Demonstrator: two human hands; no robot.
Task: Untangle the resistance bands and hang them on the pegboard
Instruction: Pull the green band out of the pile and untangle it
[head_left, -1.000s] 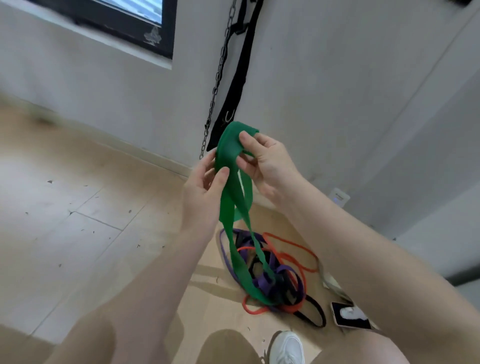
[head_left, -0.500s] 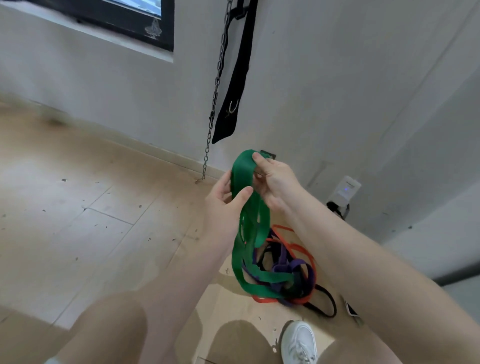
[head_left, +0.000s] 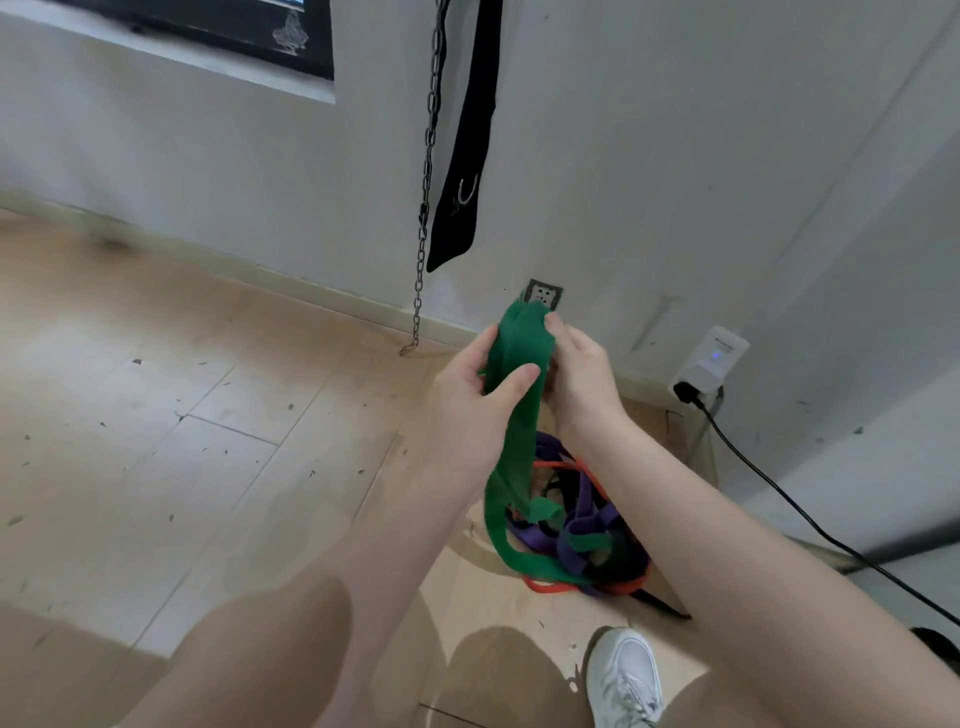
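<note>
A: Which parts lie out of sight?
B: The chain (head_left: 429, 171) and black strap (head_left: 467, 156) run off the top edge; the right hand (head_left: 582, 379) hides its fingertips behind the green band (head_left: 511, 431).
A: And below?
B: The shoe (head_left: 626, 678) is cropped.

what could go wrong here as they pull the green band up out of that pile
The green band, gripped by both the left hand and right hand, still runs into the tangle with the purple band and orange band. Pulling may tighten the knot or drag the pile up. The black power cord lies close and might snag.
</note>
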